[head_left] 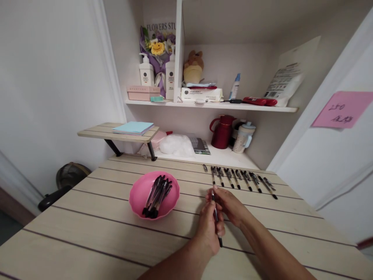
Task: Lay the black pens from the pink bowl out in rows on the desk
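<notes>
My left hand (209, 229) is closed around the barrel of a black pen (216, 217) held above the wooden table (87, 229). My right hand (229, 204) pinches the upper end of the same pen with its fingertips. A pink bowl (139, 192) to the left holds several black pens (157, 194). Beyond my hands a row of several pens (241, 179) lies side by side on the table, with one small pen cap (205, 168) at the row's left end.
A small raised wooden shelf (116, 134) with a blue notebook (133, 127) stands at the table's back left. Behind are wall shelves with bottles, a red jug (222, 132) and a cup. A pink note (342, 109) hangs on the right.
</notes>
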`<control>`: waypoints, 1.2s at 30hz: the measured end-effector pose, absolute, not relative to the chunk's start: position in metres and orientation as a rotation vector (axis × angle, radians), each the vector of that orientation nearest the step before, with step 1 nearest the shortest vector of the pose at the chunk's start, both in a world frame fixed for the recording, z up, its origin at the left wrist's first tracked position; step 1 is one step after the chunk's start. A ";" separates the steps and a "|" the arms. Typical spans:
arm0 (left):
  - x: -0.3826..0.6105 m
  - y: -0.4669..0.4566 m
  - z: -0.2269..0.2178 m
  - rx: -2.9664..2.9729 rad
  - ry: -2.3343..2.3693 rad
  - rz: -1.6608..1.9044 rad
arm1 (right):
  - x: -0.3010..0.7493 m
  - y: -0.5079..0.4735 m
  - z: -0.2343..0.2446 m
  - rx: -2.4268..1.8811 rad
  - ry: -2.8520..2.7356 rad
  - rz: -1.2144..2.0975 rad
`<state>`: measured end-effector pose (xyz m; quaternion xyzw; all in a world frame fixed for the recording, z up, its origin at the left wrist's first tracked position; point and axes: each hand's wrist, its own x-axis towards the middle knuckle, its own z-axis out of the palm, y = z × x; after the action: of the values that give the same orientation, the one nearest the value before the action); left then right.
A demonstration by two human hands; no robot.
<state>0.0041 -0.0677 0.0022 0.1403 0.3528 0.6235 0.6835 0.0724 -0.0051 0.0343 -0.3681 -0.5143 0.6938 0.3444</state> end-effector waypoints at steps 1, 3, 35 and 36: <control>0.004 -0.068 0.003 0.315 0.790 1.402 | 0.072 -0.006 0.035 -0.981 -1.336 1.791; 0.004 -0.069 0.003 0.312 0.786 1.413 | 0.070 -0.007 0.037 -1.008 -1.327 1.769; 0.005 -0.068 -0.001 0.310 0.770 1.354 | 0.067 0.005 0.032 -0.850 -1.017 1.758; 0.005 -0.068 -0.003 0.294 0.763 1.351 | 0.068 0.011 0.031 -0.850 -1.009 1.717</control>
<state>0.0052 -0.0676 -0.0028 0.1324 0.3429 0.6073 0.7043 0.0679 0.0113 0.0309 -0.3468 -0.4114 0.7003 0.4691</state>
